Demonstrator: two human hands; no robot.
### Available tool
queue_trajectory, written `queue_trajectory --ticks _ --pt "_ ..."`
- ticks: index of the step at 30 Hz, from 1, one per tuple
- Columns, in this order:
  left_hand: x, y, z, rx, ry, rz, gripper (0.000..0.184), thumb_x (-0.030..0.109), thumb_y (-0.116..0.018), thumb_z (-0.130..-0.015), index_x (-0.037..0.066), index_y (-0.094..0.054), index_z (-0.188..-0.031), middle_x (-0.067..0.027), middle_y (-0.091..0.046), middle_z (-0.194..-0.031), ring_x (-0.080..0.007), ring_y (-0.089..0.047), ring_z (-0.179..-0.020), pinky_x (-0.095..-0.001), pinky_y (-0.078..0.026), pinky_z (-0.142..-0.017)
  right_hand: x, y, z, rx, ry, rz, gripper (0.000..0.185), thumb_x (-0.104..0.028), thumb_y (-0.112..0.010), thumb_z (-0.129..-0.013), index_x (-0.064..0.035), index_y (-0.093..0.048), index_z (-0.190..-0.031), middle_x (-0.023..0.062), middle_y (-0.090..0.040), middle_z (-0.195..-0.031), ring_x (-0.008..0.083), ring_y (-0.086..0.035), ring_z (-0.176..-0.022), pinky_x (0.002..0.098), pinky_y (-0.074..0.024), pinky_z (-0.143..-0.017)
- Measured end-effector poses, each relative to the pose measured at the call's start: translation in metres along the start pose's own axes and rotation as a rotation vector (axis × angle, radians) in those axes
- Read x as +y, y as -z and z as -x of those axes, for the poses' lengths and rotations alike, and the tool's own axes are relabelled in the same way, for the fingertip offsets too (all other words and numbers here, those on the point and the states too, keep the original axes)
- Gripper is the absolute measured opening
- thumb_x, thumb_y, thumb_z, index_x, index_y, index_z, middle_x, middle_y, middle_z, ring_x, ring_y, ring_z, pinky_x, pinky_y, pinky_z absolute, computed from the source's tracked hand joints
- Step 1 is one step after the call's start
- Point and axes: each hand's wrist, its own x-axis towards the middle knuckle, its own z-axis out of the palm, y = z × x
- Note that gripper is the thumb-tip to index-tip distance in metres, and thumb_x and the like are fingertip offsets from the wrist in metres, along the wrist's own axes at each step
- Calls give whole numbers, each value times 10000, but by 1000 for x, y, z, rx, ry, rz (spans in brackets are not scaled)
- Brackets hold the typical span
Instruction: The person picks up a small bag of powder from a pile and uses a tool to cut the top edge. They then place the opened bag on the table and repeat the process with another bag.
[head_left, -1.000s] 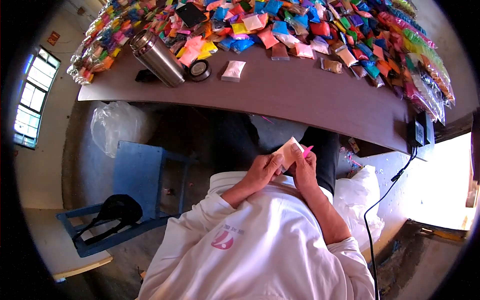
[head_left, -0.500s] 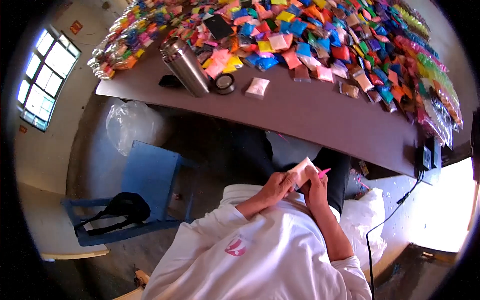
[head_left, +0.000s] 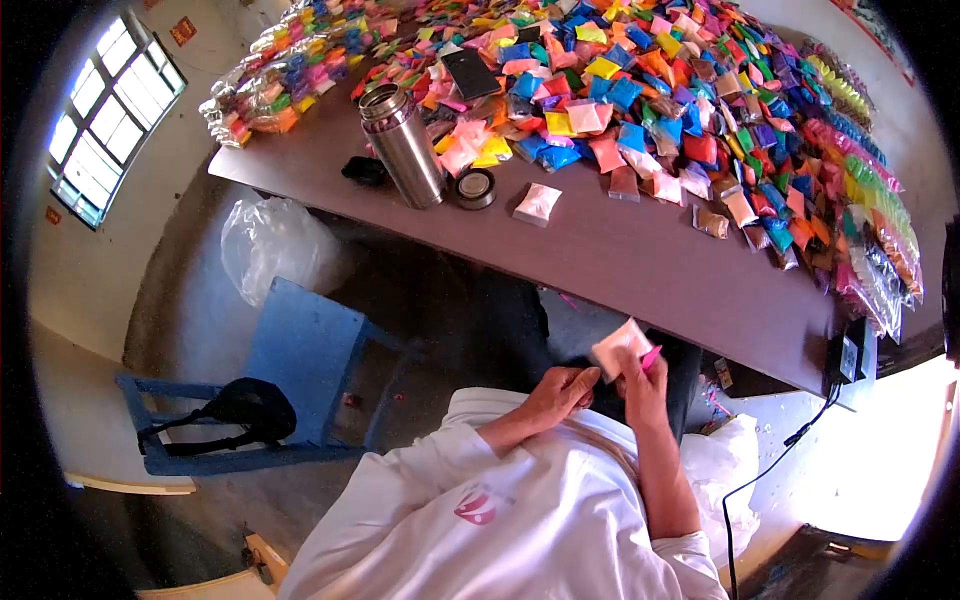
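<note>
Head view: gripping a small peach packet (head_left: 614, 348) and a pink strip (head_left: 651, 356) in the right hand (head_left: 643, 388), just off the near edge of the tabletop (head_left: 600, 250). Curling the left hand (head_left: 556, 397) beside the packet; cannot tell whether grasping anything. Toward the near left corner, steel flask (head_left: 408, 155) beside a round lid (head_left: 475, 188).

The left hand (head_left: 556, 397) has released the packet (head_left: 612, 346) and now sits just beside it. The right hand (head_left: 643, 380) alone now grips the packet, raised nearer the table (head_left: 690, 290) edge. The camera view has shifted, showing the table lower.
</note>
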Motion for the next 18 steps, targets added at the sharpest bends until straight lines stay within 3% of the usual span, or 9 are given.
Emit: queue_trajectory --ticks 3,4,6,8,15,18 --pt "-15 5 -2 -2 60 62 545 490 -448 -935 69 -499 -594 3 -449 -533 -65 -370 -467 -240 -283 -428 -50 -22 -37 -23 286 245 131 -121 -606 -885 -22 -520 -890 -8 -530 -778 71 -487 -727 225 -427 -606" --pt "-15 6 -1 -1 63 62 545 490 -448 -935 69 -499 -594 3 -449 -533 -65 -370 -467 -240 -283 -428 -44 -16 -65 7 345 480 186 -134 -655 -833 -9 -522 -871 50 -546 -748 125 -514 -695 277 -440 -599" --pt "-15 7 -2 31 153 59 547 493 -455 -931 76 -497 -579 -1 -454 -523 -61 -366 -445 -236 -276 -417 -73 -44 -97 46 464 657 247 -167 -683 -789 1 -528 -880 126 -557 -728 232 -541 -654 343 -448 -602" --pt "-16 8 -5 44 167 72 534 477 -446 -938 90 -451 -570 -3 -439 -511 -70 -352 -436 -239 -258 -411 -73 -57 -138 53 420 805 291 -212 -693 -772 0 -549 -908 181 -592 -775 326 -578 -697 383 -457 -624" --pt "-24 28 -4 54 142 147 554 504 -409 -932 116 -345 -542 -3 -387 -468 -90 -315 -417 -259 -235 -408 -65 -106 -199 -7 282 988 430 -350 -728 -721 -10 -576 -936 214 -634 -916 358 -622 -874 422 -474 -685" --pt "-29 37 -3 39 155 293 497 436 -475 -936 114 -418 -562 -19 -445 -513 -69 -362 -412 -223 -259 -376 -59 -119 -210 98 211 1041 455 -392 -729 -712 -25 -583 -939 204 -638 -929 361 -616 -901 433 -473 -730"
